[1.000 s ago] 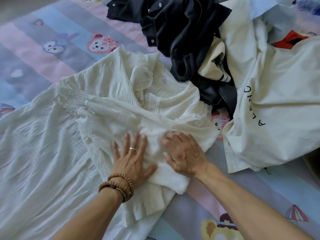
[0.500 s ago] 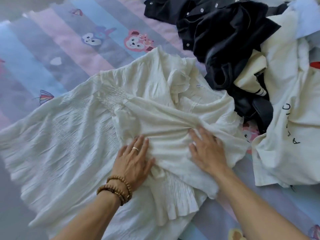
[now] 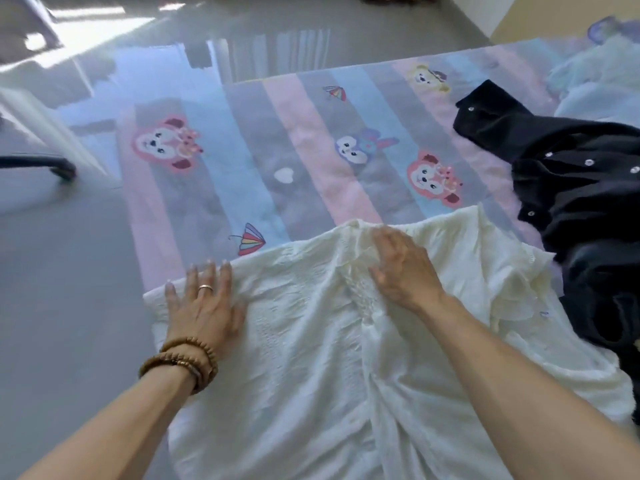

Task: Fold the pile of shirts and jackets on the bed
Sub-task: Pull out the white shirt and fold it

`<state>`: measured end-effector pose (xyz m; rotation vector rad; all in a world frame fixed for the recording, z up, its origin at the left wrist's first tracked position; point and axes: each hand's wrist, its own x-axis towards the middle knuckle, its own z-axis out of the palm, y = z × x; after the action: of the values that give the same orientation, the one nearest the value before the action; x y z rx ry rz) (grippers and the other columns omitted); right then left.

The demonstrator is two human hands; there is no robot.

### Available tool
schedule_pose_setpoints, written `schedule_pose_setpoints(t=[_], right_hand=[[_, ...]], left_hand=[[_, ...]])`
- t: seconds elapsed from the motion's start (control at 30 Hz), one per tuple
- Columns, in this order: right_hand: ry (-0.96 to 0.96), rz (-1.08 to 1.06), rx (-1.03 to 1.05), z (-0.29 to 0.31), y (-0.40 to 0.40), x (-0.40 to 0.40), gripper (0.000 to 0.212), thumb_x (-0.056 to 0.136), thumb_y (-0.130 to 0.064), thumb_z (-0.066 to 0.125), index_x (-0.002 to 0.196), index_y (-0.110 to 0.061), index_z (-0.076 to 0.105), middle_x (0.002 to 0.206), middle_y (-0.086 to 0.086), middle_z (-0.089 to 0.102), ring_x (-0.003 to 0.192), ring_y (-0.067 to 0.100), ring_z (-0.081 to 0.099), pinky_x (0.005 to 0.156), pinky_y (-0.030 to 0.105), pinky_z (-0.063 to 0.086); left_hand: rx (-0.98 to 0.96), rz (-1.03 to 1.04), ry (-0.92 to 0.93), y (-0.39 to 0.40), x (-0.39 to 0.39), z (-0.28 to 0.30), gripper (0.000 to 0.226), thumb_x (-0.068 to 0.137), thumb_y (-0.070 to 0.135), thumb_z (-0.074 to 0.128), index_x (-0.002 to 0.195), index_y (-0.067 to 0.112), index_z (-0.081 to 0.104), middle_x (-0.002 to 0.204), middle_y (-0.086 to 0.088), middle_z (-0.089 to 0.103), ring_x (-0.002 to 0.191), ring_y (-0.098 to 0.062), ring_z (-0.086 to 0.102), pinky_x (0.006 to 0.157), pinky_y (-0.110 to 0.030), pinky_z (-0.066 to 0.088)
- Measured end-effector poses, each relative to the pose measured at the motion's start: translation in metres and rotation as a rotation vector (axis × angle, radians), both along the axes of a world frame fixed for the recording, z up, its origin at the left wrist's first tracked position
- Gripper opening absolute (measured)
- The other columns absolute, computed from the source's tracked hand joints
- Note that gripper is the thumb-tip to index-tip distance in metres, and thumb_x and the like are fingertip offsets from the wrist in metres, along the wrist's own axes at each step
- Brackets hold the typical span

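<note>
We are on the smoothing step of the first garment, by our reading, with no fold made in it yet. Nearest us, both forearms reach out over the white blouse (image 3: 311,358), which lies spread across the near part of the bed (image 3: 214,188), its far hem running along the striped cartoon sheet.

Our left hand (image 3: 202,306) lies flat on the blouse's left edge, fingers straight and slightly apart, pressing the cloth down; a ring (image 3: 205,287) sits on 1 finger and a beaded bracelet (image 3: 183,358) wraps the wrist. Our right hand (image 3: 403,268) rests further in, on the gathered, puckered strip near the middle of the far hem. Its fingers bend over the cloth, but we cannot tell whether they pinch a ridge of fabric or only press on it.

To the right, touching the blouse's ruffled edge, the black jacket (image 3: 571,188) with its snap buttons lies crumpled, unfolded. Beyond it, at the far right corner, pale clothes (image 3: 595,77) are heaped, too blurred to name.

The next move, we judge, calls for flattening the bunched middle ridge, then bringing 1 side across toward the centre while the other hand pins the cloth so the thin fabric does not slide.
</note>
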<state>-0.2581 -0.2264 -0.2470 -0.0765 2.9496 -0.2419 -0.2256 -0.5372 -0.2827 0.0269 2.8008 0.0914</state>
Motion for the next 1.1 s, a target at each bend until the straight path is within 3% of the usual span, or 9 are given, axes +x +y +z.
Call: schedule_pose_setpoints(t=[0.07,0.17,0.23,0.3,0.4,0.53,0.8,1.0,1.1], right_hand=[[-0.013,0.027,0.067,-0.005,-0.002,-0.032,0.065,0.082,-0.011,0.046,0.145,-0.008,0.036,0.149,0.012,0.038,0.14,0.03,0.033,0.108,0.052,0.035],[-0.224,0.002,0.245,-0.006,0.001,-0.064,0.08,0.083,-0.002,0.05,0.154,-0.014,0.014,0.16,0.006,0.018,0.15,0.022,0.012,0.119,0.049,0.011],[-0.341,-0.005,0.314,-0.003,0.004,-0.075,0.076,0.083,-0.004,0.053,0.151,-0.015,0.021,0.154,0.011,0.029,0.144,0.026,0.026,0.116,0.049,0.015],[-0.285,0.021,0.336,-0.001,0.007,-0.081,0.047,0.081,-0.007,0.054,0.126,-0.02,0.05,0.128,0.01,0.054,0.12,0.03,0.052,0.097,0.042,0.034],[-0.137,0.067,0.336,0.011,0.01,-0.084,0.013,0.08,-0.007,0.055,0.08,-0.019,0.057,0.092,0.005,0.063,0.096,0.032,0.058,0.073,0.035,0.029],[0.094,0.087,0.292,0.03,0.022,-0.064,0.005,0.079,-0.008,0.058,0.076,-0.012,0.06,0.082,0.009,0.06,0.081,0.036,0.058,0.061,0.034,0.038],[0.244,-0.026,0.031,0.035,0.059,0.055,0.012,0.083,-0.003,0.058,0.08,-0.007,0.046,0.067,0.022,0.056,0.058,0.046,0.053,0.051,0.036,0.032],[0.097,-0.095,-0.049,0.019,0.086,0.139,0.013,0.079,0.001,0.052,0.083,-0.012,0.051,0.078,0.016,0.063,0.073,0.041,0.061,0.058,0.041,0.047],[-0.023,-0.203,-0.142,0.011,0.089,0.152,0.027,0.087,-0.001,0.048,0.11,-0.012,0.058,0.104,0.017,0.066,0.096,0.041,0.061,0.077,0.04,0.048]], left_hand=[[-0.018,0.104,0.017,-0.025,-0.015,-0.004,0.082,0.086,0.065,0.046,0.148,0.017,0.022,0.154,-0.012,0.025,0.143,-0.031,0.02,0.112,-0.053,0.018],[0.015,0.083,0.085,-0.039,-0.018,-0.003,0.062,0.074,0.071,0.059,0.112,0.022,0.052,0.112,-0.008,0.061,0.107,-0.03,0.054,0.084,-0.039,0.037],[0.069,0.132,0.04,-0.039,-0.014,-0.001,0.051,0.078,0.07,0.055,0.096,0.023,0.05,0.095,-0.005,0.066,0.092,-0.029,0.061,0.07,-0.034,0.038],[0.055,0.111,0.053,-0.041,-0.011,-0.001,0.048,0.083,0.068,0.05,0.089,0.021,0.052,0.092,-0.005,0.068,0.089,-0.028,0.063,0.065,-0.031,0.037],[0.169,0.076,0.251,-0.055,-0.009,-0.002,0.04,0.079,0.052,0.07,0.075,0.014,0.059,0.078,-0.009,0.064,0.077,-0.032,0.063,0.059,-0.03,0.035],[0.265,-0.132,0.34,-0.058,0.009,0.012,0.043,0.049,0.015,0.094,0.058,0.015,0.052,0.063,-0.002,0.056,0.055,-0.03,0.056,0.056,-0.028,0.037],[0.294,-0.234,0.412,-0.028,0.109,0.041,0.057,0.035,-0.001,0.087,0.064,0.018,0.042,0.045,0.003,0.044,0.035,-0.024,0.043,0.049,-0.011,0.007],[0.225,-0.27,0.343,-0.004,0.185,0.027,0.073,0.033,-0.008,0.086,0.085,0.023,0.045,0.052,0.005,0.055,0.036,-0.021,0.048,0.045,-0.017,0.019],[0.195,-0.253,0.2,-0.003,0.2,0.018,0.057,0.035,-0.005,0.085,0.078,0.021,0.059,0.054,0.004,0.056,0.038,-0.02,0.052,0.031,-0.021,0.038]])
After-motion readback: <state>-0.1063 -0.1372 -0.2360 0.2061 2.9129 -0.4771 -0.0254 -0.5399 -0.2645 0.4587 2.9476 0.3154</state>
